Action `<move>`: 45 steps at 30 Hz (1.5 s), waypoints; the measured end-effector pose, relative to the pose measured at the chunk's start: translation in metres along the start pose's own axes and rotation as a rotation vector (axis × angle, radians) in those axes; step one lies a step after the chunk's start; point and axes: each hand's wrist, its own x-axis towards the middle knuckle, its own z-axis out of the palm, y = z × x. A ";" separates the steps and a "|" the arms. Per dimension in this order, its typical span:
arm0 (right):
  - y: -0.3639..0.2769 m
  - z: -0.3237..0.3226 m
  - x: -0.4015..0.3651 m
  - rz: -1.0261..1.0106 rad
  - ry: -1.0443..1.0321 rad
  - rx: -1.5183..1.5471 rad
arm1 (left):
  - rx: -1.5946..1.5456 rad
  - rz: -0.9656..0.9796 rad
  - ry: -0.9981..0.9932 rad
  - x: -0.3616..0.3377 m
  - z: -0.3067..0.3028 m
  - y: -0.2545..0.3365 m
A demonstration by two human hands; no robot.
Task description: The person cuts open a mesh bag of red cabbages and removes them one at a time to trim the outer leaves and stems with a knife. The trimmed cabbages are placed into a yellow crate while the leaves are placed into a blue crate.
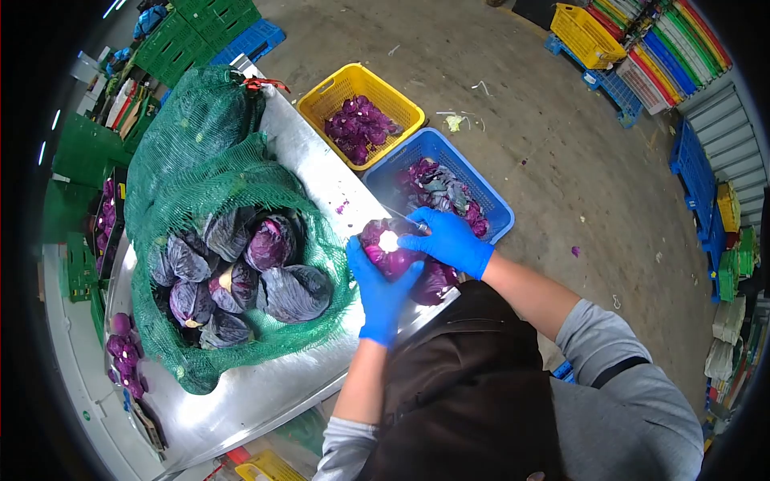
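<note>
Your left hand (381,290) cups the red cabbage (393,255) from below | your right hand (449,240) grips its top | at counter (265,393) edge, near blue crate (491,199)

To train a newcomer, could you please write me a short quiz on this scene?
1. Multiple choice: what holds the heaped cabbages on the steel table? A) a green net sack B) a cardboard box C) a bucket
2. True or false: the yellow basket on the floor holds purple cabbage pieces.
3. Fill in: the left hand and right hand, both on one red cabbage, wear ____ gloves.
Key: 1 A; 2 true; 3 blue.
</note>
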 end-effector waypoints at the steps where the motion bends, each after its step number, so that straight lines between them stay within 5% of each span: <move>1: -0.010 -0.005 -0.006 0.020 -0.021 -0.061 | 0.036 0.011 0.007 0.007 0.004 0.000; 4: 0.003 0.002 -0.012 -0.154 0.156 -0.332 | 0.030 -0.027 -0.097 0.026 0.000 -0.002; 12: -0.010 0.007 -0.012 -0.176 0.051 -0.660 | -0.049 -0.037 -0.135 0.039 0.006 0.006; 17: -0.011 -0.002 0.011 -0.228 0.057 -0.471 | 0.251 -0.120 -0.021 0.033 0.007 0.030; 20: -0.013 -0.018 0.028 -0.336 -0.071 -0.458 | 0.167 -0.061 -0.046 0.028 0.006 0.020; 24: 0.000 -0.038 0.053 -0.106 -0.143 -0.282 | 0.216 0.070 0.027 0.003 0.009 0.007; 28: 0.016 0.000 0.043 -0.278 0.111 -0.291 | -0.048 -0.033 0.012 -0.008 -0.002 0.006; 30: 0.038 0.006 0.060 -0.051 0.309 -0.135 | 0.008 0.106 0.061 -0.020 -0.004 -0.013; 31: 0.046 0.006 0.065 0.150 0.179 -0.123 | -0.042 0.085 0.064 -0.027 -0.005 -0.018; 35: -0.004 0.005 0.023 0.188 0.082 -0.036 | -0.311 -0.071 0.105 -0.027 -0.005 -0.014; 39: -0.019 0.019 0.004 -0.029 -0.109 -0.150 | -0.255 -0.024 0.101 -0.023 -0.005 -0.015; 43: 0.028 0.006 0.009 -0.236 0.026 -0.182 | -0.511 -0.189 0.083 -0.013 -0.023 -0.021; 45: 0.064 -0.004 0.018 -0.068 -0.004 -0.061 | -0.693 -0.252 0.070 -0.007 -0.030 -0.032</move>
